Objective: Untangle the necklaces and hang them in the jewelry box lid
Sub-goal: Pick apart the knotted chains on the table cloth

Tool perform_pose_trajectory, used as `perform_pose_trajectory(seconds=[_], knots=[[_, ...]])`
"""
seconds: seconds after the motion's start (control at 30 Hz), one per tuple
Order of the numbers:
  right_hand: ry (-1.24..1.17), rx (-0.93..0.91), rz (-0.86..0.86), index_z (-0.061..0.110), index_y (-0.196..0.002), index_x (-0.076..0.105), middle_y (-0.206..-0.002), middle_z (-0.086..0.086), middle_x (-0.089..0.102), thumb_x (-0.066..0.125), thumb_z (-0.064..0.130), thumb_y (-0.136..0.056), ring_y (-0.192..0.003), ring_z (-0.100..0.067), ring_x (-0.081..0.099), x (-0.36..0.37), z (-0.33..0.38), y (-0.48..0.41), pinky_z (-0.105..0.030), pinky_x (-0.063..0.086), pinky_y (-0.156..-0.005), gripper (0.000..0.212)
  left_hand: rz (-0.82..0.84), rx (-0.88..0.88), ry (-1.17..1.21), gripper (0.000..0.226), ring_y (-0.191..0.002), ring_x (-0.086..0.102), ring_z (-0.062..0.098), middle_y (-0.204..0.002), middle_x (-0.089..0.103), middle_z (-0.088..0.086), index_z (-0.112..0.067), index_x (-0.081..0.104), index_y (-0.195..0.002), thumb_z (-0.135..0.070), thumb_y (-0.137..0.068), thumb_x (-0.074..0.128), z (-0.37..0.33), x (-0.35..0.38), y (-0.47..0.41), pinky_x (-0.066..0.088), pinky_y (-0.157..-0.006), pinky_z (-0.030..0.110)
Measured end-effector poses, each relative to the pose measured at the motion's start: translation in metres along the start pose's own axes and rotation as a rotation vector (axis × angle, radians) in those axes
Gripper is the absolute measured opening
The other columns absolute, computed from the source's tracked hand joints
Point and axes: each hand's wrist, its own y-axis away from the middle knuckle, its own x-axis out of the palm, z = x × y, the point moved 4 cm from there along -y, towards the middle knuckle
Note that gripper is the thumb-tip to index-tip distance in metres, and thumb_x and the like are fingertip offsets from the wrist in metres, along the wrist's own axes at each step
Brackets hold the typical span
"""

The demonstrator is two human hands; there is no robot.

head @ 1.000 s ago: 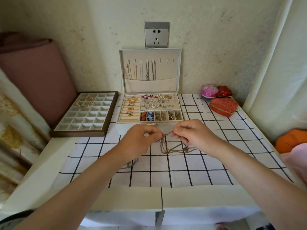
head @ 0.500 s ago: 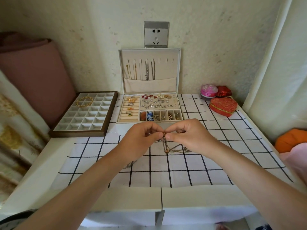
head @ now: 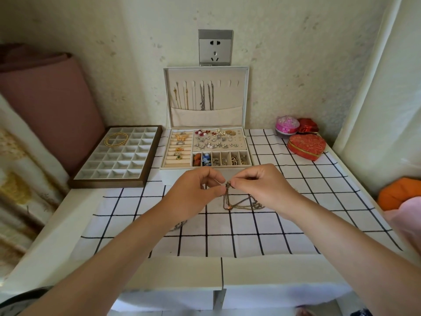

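A dark bronze tangle of necklaces (head: 237, 200) hangs between my hands just above the checked cloth. My left hand (head: 196, 192) and my right hand (head: 259, 188) both pinch its top knot, fingertips almost touching. Behind them the white jewelry box (head: 206, 176) stands open, its upright lid (head: 230, 99) holding several gold and silver chains on hooks over a fabric pocket. Another chain (head: 178, 225) lies on the cloth, mostly hidden under my left wrist.
A brown compartment tray (head: 91, 181) with a gold bangle (head: 115, 139) sits at left. A red heart box (head: 306, 145), pink round box (head: 287, 125) and small red box (head: 308, 126) stand at back right. Orange and pink fabric (head: 398, 192) lies at the right edge. Wall socket (head: 215, 47) above.
My hands have come closer together and risen slightly, lifting the tangle's top; the right hand's fingers now meet the left's at the knot.
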Motion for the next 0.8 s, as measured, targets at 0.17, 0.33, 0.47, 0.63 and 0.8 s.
perform_pose_trajectory(seconds=[0.17,0.33,0.47,0.63,0.8], knots=[[0.026,0.019,-0.012,0.028,-0.083,0.078,-0.08,0.016,0.074,0.07,0.022,-0.091,-0.076,0.007,0.064,0.007,-0.003,0.0,-0.004,0.043,-0.065,0.013,0.015,-0.027,-0.065,0.007,-0.058,0.053,-0.009,-0.086,0.071,-0.007,-0.028,0.073,-0.093,-0.023,-0.089,0.072,0.0,0.003,0.001,0.039,-0.063,0.012],[0.018,0.0,0.041,0.023,-0.086,0.078,-0.082,0.005,0.075,0.068,0.024,-0.093,-0.074,0.001,0.062,0.012,-0.001,0.003,-0.016,0.049,-0.071,0.013,-0.022,-0.069,-0.008,0.006,-0.055,0.064,0.009,-0.092,0.072,-0.007,-0.029,0.073,-0.092,-0.031,-0.093,0.067,0.0,0.001,0.003,0.057,-0.069,0.027],[0.063,-0.015,0.032,0.021,-0.086,0.078,-0.083,-0.001,0.075,0.069,0.027,-0.093,-0.071,-0.004,0.06,0.014,-0.004,0.001,-0.024,0.05,-0.071,0.013,-0.096,-0.054,-0.133,0.007,-0.06,0.061,-0.002,-0.082,0.073,-0.019,-0.033,0.077,-0.082,-0.036,-0.087,0.073,0.001,-0.004,0.003,0.056,-0.068,0.027],[0.157,-0.065,0.092,0.025,-0.078,0.074,-0.064,0.011,0.064,0.069,0.025,-0.092,-0.057,-0.002,0.052,0.017,-0.002,0.001,-0.021,0.044,-0.058,0.015,-0.071,-0.054,-0.238,0.01,-0.064,0.054,-0.001,-0.078,0.068,-0.018,-0.036,0.07,-0.08,-0.042,-0.087,0.068,0.002,-0.003,0.002,0.052,-0.071,0.031],[0.311,-0.067,0.133,0.029,-0.079,0.074,-0.074,0.012,0.071,0.07,0.031,-0.087,-0.066,-0.008,0.064,0.018,-0.006,0.002,-0.034,0.054,-0.067,0.009,0.094,-0.07,-0.294,0.015,-0.067,0.048,0.003,-0.079,0.053,-0.016,-0.034,0.059,-0.085,-0.032,-0.099,0.054,0.002,0.006,0.005,0.037,-0.061,0.022]])
